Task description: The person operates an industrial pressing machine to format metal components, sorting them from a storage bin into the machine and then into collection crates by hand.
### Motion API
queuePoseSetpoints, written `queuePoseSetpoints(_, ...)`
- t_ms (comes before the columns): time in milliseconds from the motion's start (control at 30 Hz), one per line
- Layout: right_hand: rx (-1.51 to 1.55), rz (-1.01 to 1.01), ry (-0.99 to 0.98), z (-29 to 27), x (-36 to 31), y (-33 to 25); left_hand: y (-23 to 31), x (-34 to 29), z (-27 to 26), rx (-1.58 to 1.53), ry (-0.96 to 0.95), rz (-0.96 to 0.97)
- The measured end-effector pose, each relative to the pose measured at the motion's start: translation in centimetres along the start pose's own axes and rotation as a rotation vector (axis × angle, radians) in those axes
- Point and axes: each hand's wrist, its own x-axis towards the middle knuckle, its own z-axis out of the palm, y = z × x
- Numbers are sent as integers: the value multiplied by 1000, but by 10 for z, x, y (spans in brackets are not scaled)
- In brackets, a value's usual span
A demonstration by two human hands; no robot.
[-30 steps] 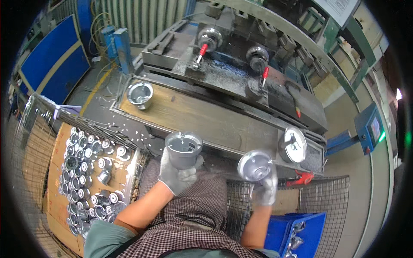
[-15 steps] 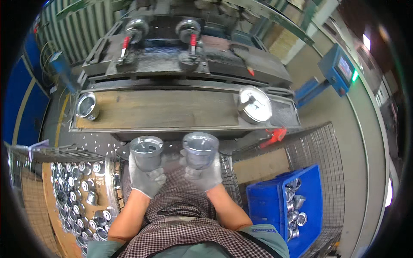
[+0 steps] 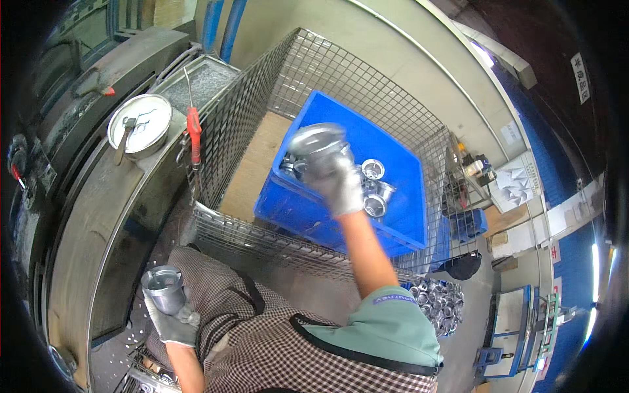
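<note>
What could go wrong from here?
The right hand holds a motion-blurred metal cup over the blue bin; it might strike and scratch the metal pieces lying loosely inside. The left hand holds a second metal cup beside the lap, where a slip of the glove could drop it.

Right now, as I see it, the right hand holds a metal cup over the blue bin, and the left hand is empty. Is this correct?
Not quite: the left hand is not empty. The head view shows it holding a metal cup. The right hand does hold another cup over the blue bin.
</note>
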Motion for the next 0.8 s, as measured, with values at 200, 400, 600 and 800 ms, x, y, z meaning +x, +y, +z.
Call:
queuePoseSetpoints(200,-161,41,726,-231,65,-8,1,2,6,17,22,140)
queuePoseSetpoints(400,-1805,683,596,-222,63,-18,1,3,19,59,218,240)
queuePoseSetpoints(600,-1191,-373,-634,53,-28,-32,-12,10,79,246,-154,-109)
queuePoseSetpoints(800,-906,-209,-1092,120,-37,-50,-25,-6,100,773,-715,113)
